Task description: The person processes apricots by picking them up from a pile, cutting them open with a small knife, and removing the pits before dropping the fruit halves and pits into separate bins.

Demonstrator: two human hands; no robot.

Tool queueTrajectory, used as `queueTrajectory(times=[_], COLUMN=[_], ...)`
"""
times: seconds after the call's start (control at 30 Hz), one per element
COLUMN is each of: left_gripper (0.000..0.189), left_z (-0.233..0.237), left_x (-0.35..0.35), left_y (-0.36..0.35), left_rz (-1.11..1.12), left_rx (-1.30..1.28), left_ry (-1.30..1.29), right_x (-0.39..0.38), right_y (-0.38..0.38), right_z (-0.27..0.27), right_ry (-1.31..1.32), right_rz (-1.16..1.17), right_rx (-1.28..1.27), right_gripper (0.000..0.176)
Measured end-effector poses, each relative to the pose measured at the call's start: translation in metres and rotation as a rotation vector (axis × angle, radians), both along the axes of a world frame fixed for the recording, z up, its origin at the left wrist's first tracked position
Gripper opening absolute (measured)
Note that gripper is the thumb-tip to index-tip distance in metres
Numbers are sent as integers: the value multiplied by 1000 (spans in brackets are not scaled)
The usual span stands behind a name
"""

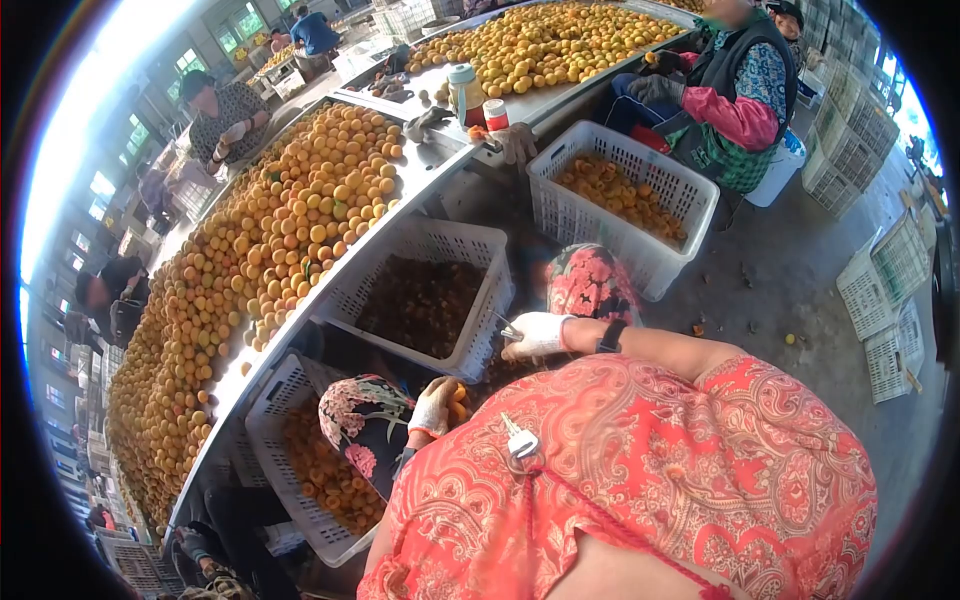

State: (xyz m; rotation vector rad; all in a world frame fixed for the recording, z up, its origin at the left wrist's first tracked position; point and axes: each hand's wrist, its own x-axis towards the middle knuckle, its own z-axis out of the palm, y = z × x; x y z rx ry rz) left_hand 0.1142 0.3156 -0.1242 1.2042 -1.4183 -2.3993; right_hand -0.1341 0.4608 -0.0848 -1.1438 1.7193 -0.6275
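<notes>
My left hand (434, 406), in a white work glove, is closed around an orange apricot piece (459, 404) beside my left knee. In my gloved right hand (538, 336) is a small metal tool (509, 329) whose exact kind I cannot make out. Just left of that hand, a white crate (484, 310) contains a dark mass, apparently apricot pits (415, 305). Below my left hand, another white crate (268, 440) holds split apricots (335, 475). Whole apricots (300, 230) are heaped on the metal table (395, 222) in front of me.
A cup-like bottle (465, 92), a red-and-white jar (495, 114) and gloves (428, 124) lie on the table. A crate of split apricots (610, 235) stands ahead right, near a seated co-worker (745, 95). Empty crates (885, 300) are stacked at far right.
</notes>
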Motion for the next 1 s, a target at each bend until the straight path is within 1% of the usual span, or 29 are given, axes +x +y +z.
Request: queueTrajectory(times=[0.17,0.33,0.4,0.63,0.73,0.8,1.0], left_gripper=[32,32,32,31,31,31,30], left_z=[1,-2,-8,1,-5,-5,-3], left_x=[2,1,2,1,1,1,0], left_y=[-1,0,-3,-2,-2,-2,-2], left_rz=[-37,-1,-7,-21,-21,-16,-19], left_rx=[-34,-9,-6,-23,-47,-39,0], left_ry=[9,10,11,-9,17,16,0], right_x=[-1,-2,-2,1,0,-1,-2], right_y=[-2,-2,-4,-3,-3,-3,-3], right_z=[-6,-9,-6,1,-1,-5,-8], right_ry=[13,-7,11,42,39,1,-1], right_rz=[10,3,33,28,28,15,13], right_rx=[0,-3,38,42,43,0,-4], right_gripper=[41,41,32,32,33,41,40])
